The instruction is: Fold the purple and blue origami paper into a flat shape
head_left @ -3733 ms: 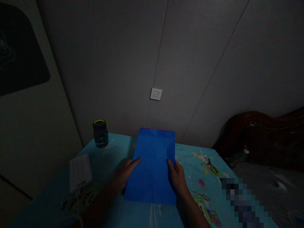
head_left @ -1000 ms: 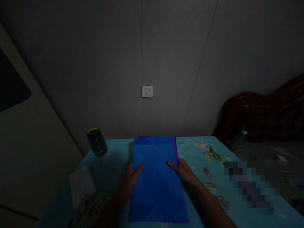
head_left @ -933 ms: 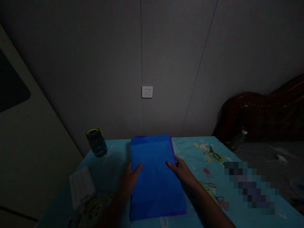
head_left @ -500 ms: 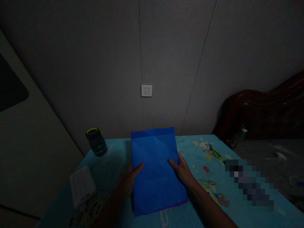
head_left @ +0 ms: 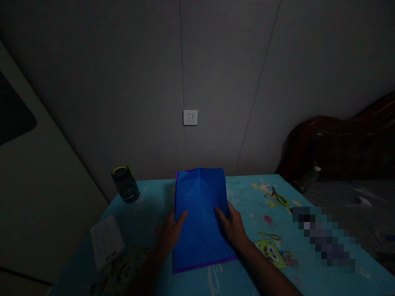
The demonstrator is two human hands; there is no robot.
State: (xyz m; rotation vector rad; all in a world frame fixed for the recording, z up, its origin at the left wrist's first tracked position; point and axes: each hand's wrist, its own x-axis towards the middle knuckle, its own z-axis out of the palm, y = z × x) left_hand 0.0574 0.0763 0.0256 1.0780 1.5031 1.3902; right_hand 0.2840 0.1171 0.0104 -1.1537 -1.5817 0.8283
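Note:
A blue sheet of paper (head_left: 199, 205) with a purple underside is held over the cartoon-printed light blue table (head_left: 271, 230). It bows upward along a middle crease, its far edge raised. My left hand (head_left: 171, 232) grips its left edge, thumb on top. My right hand (head_left: 231, 226) grips its right edge, thumb on top, the other fingers hidden beneath the sheet.
A dark jar with a yellow-green lid (head_left: 124, 183) stands at the table's far left corner. A white box (head_left: 106, 242) lies at the left edge. A wall socket (head_left: 190, 117) sits above the table. A dark wooden headboard (head_left: 339, 144) is at right, and a pixelated patch (head_left: 324, 238).
The paper was lifted from lying flat on the table. My hands have drawn closer together, so the sheet now bends into a ridge along its middle.

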